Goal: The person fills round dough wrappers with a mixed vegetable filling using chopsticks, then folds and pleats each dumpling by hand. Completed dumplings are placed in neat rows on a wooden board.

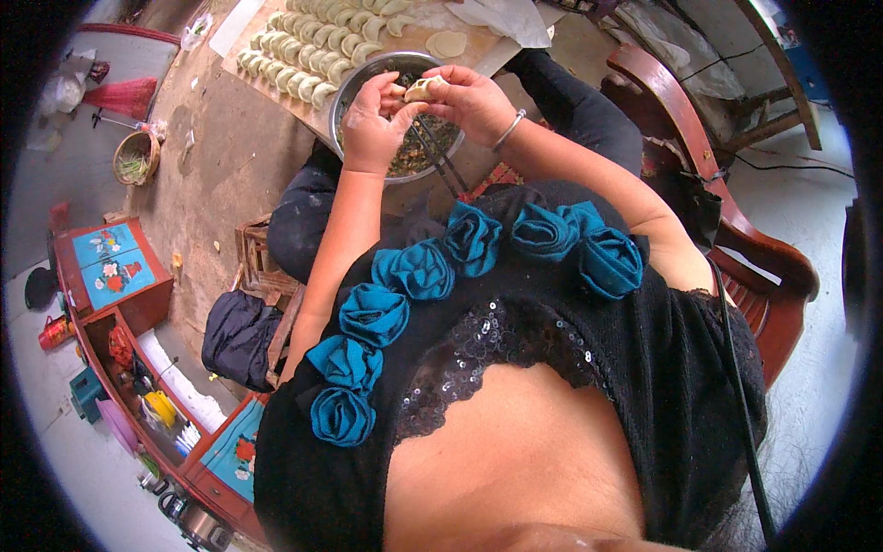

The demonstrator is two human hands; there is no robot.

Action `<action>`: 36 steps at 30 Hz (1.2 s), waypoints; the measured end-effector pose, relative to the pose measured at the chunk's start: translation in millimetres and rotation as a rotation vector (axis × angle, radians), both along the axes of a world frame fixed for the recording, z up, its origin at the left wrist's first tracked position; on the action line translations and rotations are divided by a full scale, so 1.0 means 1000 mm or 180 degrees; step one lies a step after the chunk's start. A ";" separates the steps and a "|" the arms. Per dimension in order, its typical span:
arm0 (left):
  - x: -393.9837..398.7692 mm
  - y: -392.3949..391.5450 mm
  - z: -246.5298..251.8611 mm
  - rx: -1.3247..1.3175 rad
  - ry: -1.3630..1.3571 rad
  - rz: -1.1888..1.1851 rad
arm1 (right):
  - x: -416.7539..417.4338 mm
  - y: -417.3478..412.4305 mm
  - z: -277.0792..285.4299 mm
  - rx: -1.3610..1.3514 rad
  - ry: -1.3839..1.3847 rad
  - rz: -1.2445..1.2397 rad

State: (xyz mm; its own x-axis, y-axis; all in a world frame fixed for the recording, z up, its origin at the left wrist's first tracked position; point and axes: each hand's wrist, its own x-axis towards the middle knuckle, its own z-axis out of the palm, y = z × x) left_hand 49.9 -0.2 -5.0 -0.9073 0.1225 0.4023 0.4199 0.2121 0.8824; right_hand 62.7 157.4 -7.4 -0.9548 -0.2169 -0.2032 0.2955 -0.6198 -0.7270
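A pale dumpling [425, 87] is held above a metal bowl [336, 127], between the fingers of my two hands. My right hand [476, 103] grips it from the right, with a bracelet on that wrist. From the other side, the thumb and fingertips of my left hand [374, 124] close around its left end, partly hiding the contact. Chopped green and yellowish filling [410, 155] lies in the bowl. A pair of dark chopsticks [441, 159] leans in it, their ends over the near rim. Beyond the bowl, rows of folded dumplings [310, 48] cover a floured board [421, 21].
Flat dough wrappers [447, 43] lie on the board beside a clear plastic sheet [507, 21]. A wooden chair [690, 131] curves along my right. To the left are a wicker basket [136, 157], a small wooden stool [262, 252] and a red painted cabinet [138, 297].
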 end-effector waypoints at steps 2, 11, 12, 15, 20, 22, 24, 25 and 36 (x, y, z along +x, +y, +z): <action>0.001 -0.004 -0.002 -0.0269 0.0071 0.0044 | 0.000 0.001 0.000 -0.0092 0.0026 0.0003; 0.003 -0.004 0.008 -0.1429 0.0431 0.0086 | -0.001 0.005 -0.003 -0.0074 0.0025 0.0135; 0.003 -0.004 0.008 -0.1501 0.0510 0.0065 | -0.001 0.006 -0.002 -0.0076 0.0025 0.0184; 0.003 -0.002 0.007 -0.1203 0.0783 -0.0059 | 0.000 0.007 -0.001 -0.0052 0.0005 0.0251; 0.003 -0.005 0.006 -0.1348 0.0983 -0.0084 | 0.000 0.009 0.001 0.0091 0.0038 0.0334; 0.002 -0.006 0.006 -0.1348 0.0876 -0.0110 | 0.001 0.009 0.002 0.0170 0.0087 0.0341; 0.004 -0.007 0.008 -0.1263 0.0548 -0.0129 | 0.001 0.010 0.006 0.0356 0.0150 0.0318; 0.005 -0.008 0.010 -0.1280 0.0413 -0.0159 | 0.002 0.011 0.008 0.0449 0.0180 0.0309; 0.002 -0.002 0.018 -0.1500 0.0302 -0.0444 | 0.003 0.016 0.014 0.1640 0.0705 0.0652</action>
State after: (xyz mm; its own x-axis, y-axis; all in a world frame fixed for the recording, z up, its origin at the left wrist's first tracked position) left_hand 52.4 -2.3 12.9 -0.8314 0.4284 0.3539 0.5465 0.5147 0.6606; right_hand 65.5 172.9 6.8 -0.9356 -0.3275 -0.1321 0.1790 -0.1174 -0.9768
